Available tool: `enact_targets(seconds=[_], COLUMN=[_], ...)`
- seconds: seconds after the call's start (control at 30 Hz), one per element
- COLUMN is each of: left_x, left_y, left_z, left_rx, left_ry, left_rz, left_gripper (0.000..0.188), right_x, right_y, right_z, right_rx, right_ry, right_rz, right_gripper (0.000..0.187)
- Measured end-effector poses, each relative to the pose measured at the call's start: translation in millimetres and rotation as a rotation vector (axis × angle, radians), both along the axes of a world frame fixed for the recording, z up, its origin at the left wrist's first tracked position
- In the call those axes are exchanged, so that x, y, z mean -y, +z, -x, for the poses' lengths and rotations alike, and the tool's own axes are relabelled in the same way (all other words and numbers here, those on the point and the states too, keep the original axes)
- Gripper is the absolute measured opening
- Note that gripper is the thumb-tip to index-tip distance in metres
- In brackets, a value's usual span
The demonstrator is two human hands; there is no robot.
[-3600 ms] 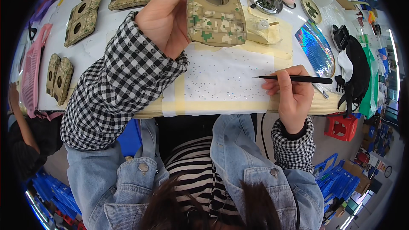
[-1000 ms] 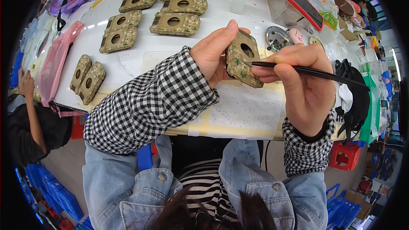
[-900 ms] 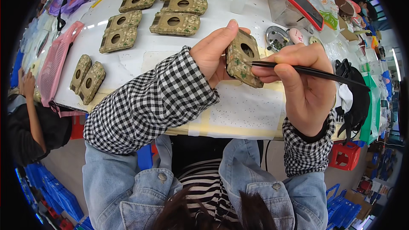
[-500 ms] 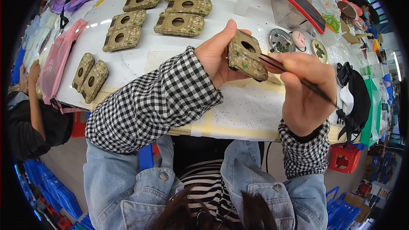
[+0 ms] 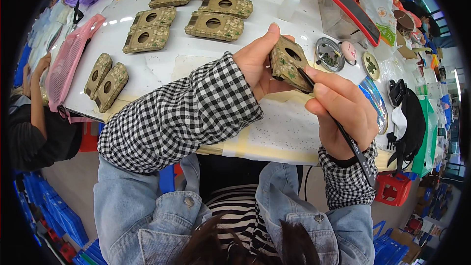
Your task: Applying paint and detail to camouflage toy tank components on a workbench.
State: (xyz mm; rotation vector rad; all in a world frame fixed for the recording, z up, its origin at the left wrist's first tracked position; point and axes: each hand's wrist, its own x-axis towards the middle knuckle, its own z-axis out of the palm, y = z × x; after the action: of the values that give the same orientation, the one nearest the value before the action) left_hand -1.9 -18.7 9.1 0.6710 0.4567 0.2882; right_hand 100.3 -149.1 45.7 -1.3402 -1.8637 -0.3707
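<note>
My left hand (image 5: 257, 64) holds a camouflage model tank hull (image 5: 282, 61) with a round hole in its top. The thumb presses on its upper edge and the fingers curl beneath. Black tweezers (image 5: 343, 132) are pinched in my right hand (image 5: 346, 105), their tips at the hull's near right side. Whether anything tiny sits between the tips cannot be made out. Just beyond lies a round metal dish (image 5: 321, 44) of small dark green parts, beside a pink egg-shaped item (image 5: 349, 52). A pale round dish (image 5: 371, 65) with green pieces stands to the right.
Several matching tank hulls (image 5: 213, 24) stand in rows at the back, with a pair (image 5: 112, 86) at the left. A pink mesh basket (image 5: 73, 64) lines the left edge. A red-cased phone (image 5: 352, 12) leans on a clear box. A person's arm (image 5: 39, 93) shows at far left.
The tweezers have turned so their handle points down toward my right wrist, and their tips sit lower on the hull. The hull has shifted slightly right in view.
</note>
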Motion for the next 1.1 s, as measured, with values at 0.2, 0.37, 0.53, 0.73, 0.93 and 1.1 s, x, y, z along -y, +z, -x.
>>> enact_targets(seconds=[0.2, 0.37, 0.53, 0.73, 0.93, 1.1], left_x=[-0.8, -0.4, -0.6, 0.0, -0.4, 0.0], left_y=[-1.3, -0.9, -1.0, 0.4, -0.1, -0.4], left_z=[-0.5, -0.9, -0.5, 0.3, 0.6, 0.4], left_rx=[0.003, 0.008, 0.008, 0.016, 0.016, 0.008], left_ry=[-0.005, 0.0, -0.005, -0.009, -0.005, -0.001], left_rz=[0.013, 0.008, 0.003, -0.004, 0.001, -0.007], left_gripper=[0.05, 0.05, 0.05, 0.05, 0.051, 0.051], right_x=[-0.6, -0.3, 0.3, 0.6, 0.9, 0.9], right_y=[-0.8, -1.0, -1.4, -1.2, -1.6, -1.6], right_z=[-0.5, -0.2, 0.0, 1.1, 1.5, 1.5], right_rx=[0.003, 0.008, 0.009, -0.004, -0.01, 0.004], right_ry=[0.008, -0.001, -0.019, -0.025, -0.017, -0.021], right_rz=[0.002, 0.006, 0.01, 0.011, 0.011, 0.016], right_gripper=[0.023, 0.023, 0.023, 0.023, 0.023, 0.023])
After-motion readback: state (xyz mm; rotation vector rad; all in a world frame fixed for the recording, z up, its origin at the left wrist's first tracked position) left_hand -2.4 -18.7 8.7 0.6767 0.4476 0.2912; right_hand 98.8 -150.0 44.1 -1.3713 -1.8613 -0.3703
